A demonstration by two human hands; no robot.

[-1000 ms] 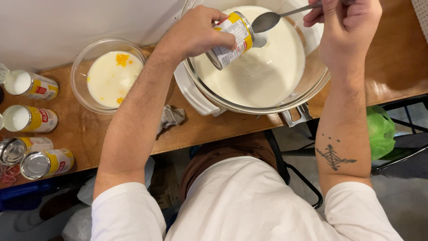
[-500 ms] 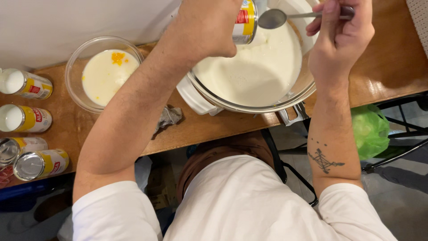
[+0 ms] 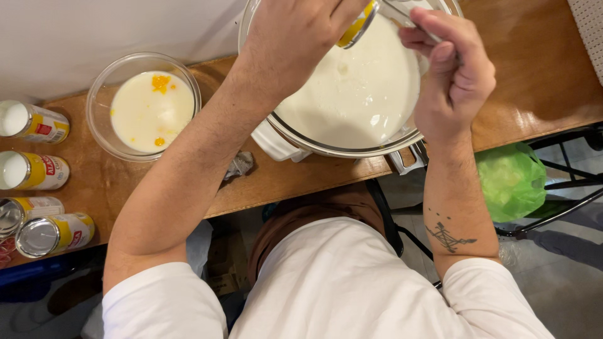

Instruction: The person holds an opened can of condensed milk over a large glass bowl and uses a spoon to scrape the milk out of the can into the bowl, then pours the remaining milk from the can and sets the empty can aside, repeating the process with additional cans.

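1. Since the earlier frame, the left hand [image 3: 295, 37] has tipped its gripped can [image 3: 358, 25] further over the bowl [image 3: 301, 135].
2. The right hand [image 3: 455, 75] grips a spoon at the rim.
3. Bowl nearly full; four cans [image 3: 34, 171] wait on the bench [image 3: 534, 81].

**Tins along the bench edge, one over the bowl**

Four round tins lie on their sides at the left end of the bench [image 3: 301, 179], stacked in a column. The topmost tin [image 3: 34, 122] and the second tin [image 3: 34, 171] have white ends facing up, with yellow and white labels bearing red patches. Below them, the third tin [image 3: 28, 210] and the fourth tin [image 3: 53, 233] show bare silver ends and the same yellow, white and red wrap. A fifth tin [image 3: 357, 26], yellow-sided, is gripped in the left hand [image 3: 301, 31], tilted over the large glass bowl [image 3: 352, 150].
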